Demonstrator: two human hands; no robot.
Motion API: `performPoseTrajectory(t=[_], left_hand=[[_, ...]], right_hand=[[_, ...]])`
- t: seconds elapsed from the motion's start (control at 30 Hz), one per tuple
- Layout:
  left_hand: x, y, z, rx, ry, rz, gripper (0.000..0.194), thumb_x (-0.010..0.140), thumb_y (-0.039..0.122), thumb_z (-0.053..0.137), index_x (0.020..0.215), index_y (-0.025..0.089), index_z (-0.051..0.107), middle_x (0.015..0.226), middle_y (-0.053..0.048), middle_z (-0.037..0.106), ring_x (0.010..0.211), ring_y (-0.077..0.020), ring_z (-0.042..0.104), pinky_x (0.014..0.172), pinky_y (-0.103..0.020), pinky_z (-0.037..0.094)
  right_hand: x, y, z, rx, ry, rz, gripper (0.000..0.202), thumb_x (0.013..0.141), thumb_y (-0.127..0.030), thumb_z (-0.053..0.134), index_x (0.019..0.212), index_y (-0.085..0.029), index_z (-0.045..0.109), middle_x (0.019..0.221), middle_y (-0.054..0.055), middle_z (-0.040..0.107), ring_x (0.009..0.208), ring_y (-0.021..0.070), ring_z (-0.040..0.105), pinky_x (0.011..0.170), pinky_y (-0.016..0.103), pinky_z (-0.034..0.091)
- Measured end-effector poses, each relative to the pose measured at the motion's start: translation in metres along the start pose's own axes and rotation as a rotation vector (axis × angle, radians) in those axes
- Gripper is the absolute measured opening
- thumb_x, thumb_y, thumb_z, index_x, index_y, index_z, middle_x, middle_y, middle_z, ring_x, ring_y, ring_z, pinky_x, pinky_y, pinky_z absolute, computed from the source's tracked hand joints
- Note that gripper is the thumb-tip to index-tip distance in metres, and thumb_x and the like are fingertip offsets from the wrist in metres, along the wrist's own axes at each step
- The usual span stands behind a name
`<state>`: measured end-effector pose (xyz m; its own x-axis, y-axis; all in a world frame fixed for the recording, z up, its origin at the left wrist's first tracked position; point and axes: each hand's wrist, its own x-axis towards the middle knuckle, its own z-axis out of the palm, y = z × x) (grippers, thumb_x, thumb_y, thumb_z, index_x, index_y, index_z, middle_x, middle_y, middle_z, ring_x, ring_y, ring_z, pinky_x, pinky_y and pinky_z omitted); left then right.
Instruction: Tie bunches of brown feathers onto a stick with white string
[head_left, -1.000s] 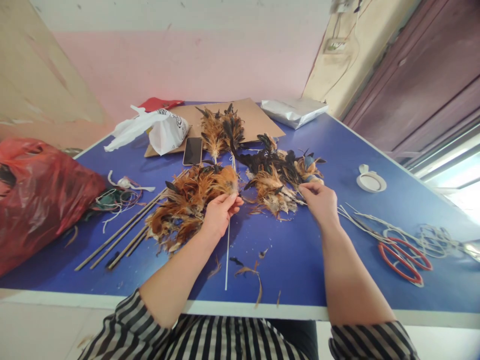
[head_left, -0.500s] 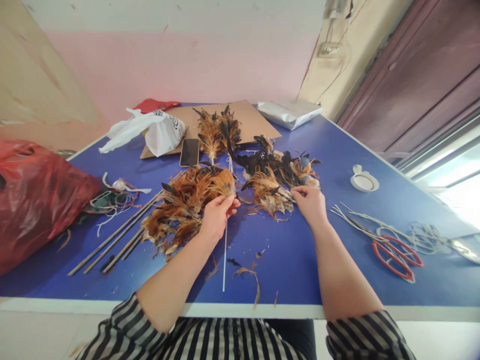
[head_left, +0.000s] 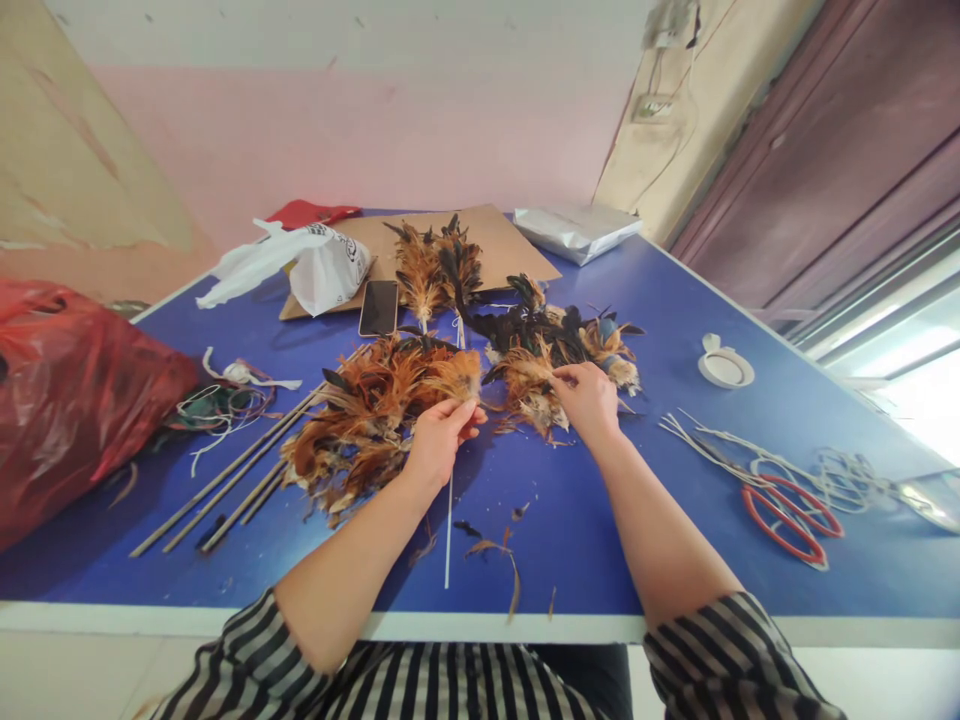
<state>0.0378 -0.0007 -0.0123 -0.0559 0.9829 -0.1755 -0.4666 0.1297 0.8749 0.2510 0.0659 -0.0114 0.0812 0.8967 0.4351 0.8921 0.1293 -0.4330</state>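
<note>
With one feather bundle point(head_left: 431, 265) finished near the table's point(head_left: 675, 300) far edge, the left hand point(head_left: 439, 440) pinches a half-feathered white stick point(head_left: 448, 530) while the right hand point(head_left: 589, 400) closes on loose feathers point(head_left: 536, 385).

Brown feather bunch point(head_left: 375, 415) on white stick point(head_left: 448, 530)

A single head-worn camera looks forward and steeply down, close over the blue rectangular tabletop point(head_left: 675, 300), its near edge toward the wearer, facing the pink wall.
</note>
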Motion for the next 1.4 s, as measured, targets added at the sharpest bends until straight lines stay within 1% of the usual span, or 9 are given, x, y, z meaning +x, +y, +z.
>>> performPoseTrajectory(t=[0.17, 0.27, 0.5, 0.6, 0.8, 0.93, 1.03, 1.27, 1.4], left_hand=[[0.000, 0.001, 0.001, 0.026, 0.008, -0.004, 0.025, 0.060, 0.033, 0.071, 0.072, 0.012, 0.065, 0.068, -0.004, 0.064, 0.065, -0.0104, 0.059, 0.055, -0.019, 0.042], [0.000, 0.002, 0.001, 0.027, 0.002, -0.002, 0.024, 0.061, 0.033, 0.070, 0.072, 0.012, 0.065, 0.068, -0.005, 0.064, 0.064, -0.0104, 0.059, 0.055, -0.019, 0.042], [0.001, 0.001, 0.001, 0.012, 0.001, -0.001, 0.025, 0.060, 0.033, 0.071, 0.072, 0.012, 0.065, 0.069, -0.005, 0.064, 0.065, -0.0108, 0.059, 0.055, -0.020, 0.042], [0.000, 0.000, 0.001, 0.008, 0.001, -0.018, 0.027, 0.058, 0.034, 0.072, 0.073, 0.012, 0.065, 0.068, -0.005, 0.064, 0.065, -0.0112, 0.059, 0.056, -0.021, 0.043], [-0.002, 0.001, 0.001, 0.016, -0.003, -0.018, 0.027, 0.058, 0.033, 0.072, 0.073, 0.012, 0.065, 0.069, -0.005, 0.064, 0.065, -0.0106, 0.059, 0.055, -0.020, 0.043], [-0.001, 0.002, 0.001, 0.010, -0.007, -0.018, 0.026, 0.060, 0.032, 0.071, 0.074, 0.012, 0.065, 0.069, -0.004, 0.064, 0.066, -0.0108, 0.059, 0.055, -0.019, 0.043], [-0.002, 0.002, 0.001, 0.010, -0.011, -0.021, 0.025, 0.060, 0.032, 0.071, 0.073, 0.012, 0.065, 0.069, -0.004, 0.064, 0.066, -0.0109, 0.059, 0.056, -0.019, 0.043], [-0.003, 0.001, 0.003, 0.014, -0.017, -0.019, 0.026, 0.059, 0.034, 0.071, 0.073, 0.012, 0.065, 0.069, -0.005, 0.064, 0.066, -0.0111, 0.059, 0.056, -0.020, 0.043], [-0.004, 0.002, 0.004, 0.012, -0.017, -0.016, 0.025, 0.059, 0.034, 0.071, 0.071, 0.012, 0.065, 0.068, -0.005, 0.064, 0.064, -0.0106, 0.059, 0.056, -0.020, 0.043]], right_hand=[[0.011, -0.012, 0.004, -0.172, -0.044, -0.008, 0.022, 0.073, -0.035, 0.054, 0.084, -0.023, 0.068, 0.089, 0.008, 0.060, 0.088, 0.0248, 0.051, 0.073, 0.038, 0.033], [0.021, -0.015, 0.001, -0.182, -0.103, -0.020, 0.017, 0.069, -0.030, 0.056, 0.075, -0.021, 0.069, 0.085, 0.008, 0.061, 0.084, 0.0245, 0.052, 0.072, 0.038, 0.034], [0.040, -0.001, -0.016, 0.492, -0.018, 0.287, 0.027, 0.065, -0.036, 0.060, 0.079, -0.015, 0.068, 0.060, 0.001, 0.060, 0.050, 0.0103, 0.046, 0.050, 0.024, 0.036], [0.040, 0.010, -0.019, 0.639, -0.148, 0.363, 0.024, 0.060, -0.034, 0.064, 0.072, -0.013, 0.067, 0.053, 0.000, 0.057, 0.043, 0.0078, 0.043, 0.043, 0.021, 0.034], [0.034, 0.020, -0.023, 0.928, -0.176, 0.479, 0.016, 0.060, -0.027, 0.067, 0.067, -0.014, 0.061, 0.063, 0.002, 0.063, 0.043, 0.0046, 0.046, 0.038, 0.015, 0.036], [0.026, 0.020, -0.028, 1.048, -0.270, 0.528, 0.020, 0.064, -0.032, 0.065, 0.072, -0.015, 0.059, 0.073, 0.006, 0.066, 0.046, 0.0061, 0.052, 0.041, 0.017, 0.041], [0.019, 0.023, -0.028, 0.957, -0.261, 0.525, 0.024, 0.064, -0.035, 0.064, 0.073, -0.014, 0.059, 0.070, 0.005, 0.065, 0.044, 0.0063, 0.050, 0.039, 0.017, 0.038], [0.015, 0.030, -0.020, 0.488, -0.067, 0.336, 0.030, 0.061, -0.036, 0.059, 0.079, -0.013, 0.068, 0.055, 0.001, 0.060, 0.047, 0.0105, 0.047, 0.047, 0.023, 0.036], [0.021, 0.022, -0.017, 0.248, -0.094, 0.227, 0.026, 0.062, -0.034, 0.057, 0.073, -0.015, 0.070, 0.060, 0.003, 0.064, 0.053, 0.0138, 0.052, 0.053, 0.025, 0.037]])
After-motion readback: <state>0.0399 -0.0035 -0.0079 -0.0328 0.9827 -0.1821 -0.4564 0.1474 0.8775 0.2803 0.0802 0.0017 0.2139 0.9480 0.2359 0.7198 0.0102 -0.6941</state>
